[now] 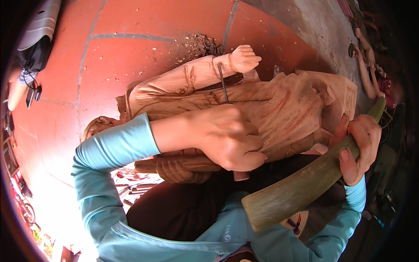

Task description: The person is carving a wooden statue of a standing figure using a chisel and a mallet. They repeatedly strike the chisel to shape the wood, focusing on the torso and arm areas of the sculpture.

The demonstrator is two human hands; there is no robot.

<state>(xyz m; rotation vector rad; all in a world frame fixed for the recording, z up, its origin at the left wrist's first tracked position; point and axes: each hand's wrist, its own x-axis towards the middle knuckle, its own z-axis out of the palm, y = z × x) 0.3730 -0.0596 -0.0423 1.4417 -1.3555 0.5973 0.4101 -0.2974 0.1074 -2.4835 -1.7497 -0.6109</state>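
The pale-brown carved wooden statue (270, 105), lying just beyond the dark lap (174, 205), looks heavy, best held by its thick body. Over it, the left hand (229, 139) grips a thin dark metal chisel (223, 83); near the statue's right end, the right hand (365, 137) clasps a curved green club (297, 190), likely stiff.

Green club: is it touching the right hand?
Touching. The head view shows the right hand closed around the green club toward its narrower end, fingers pressed against its surface with no gap.
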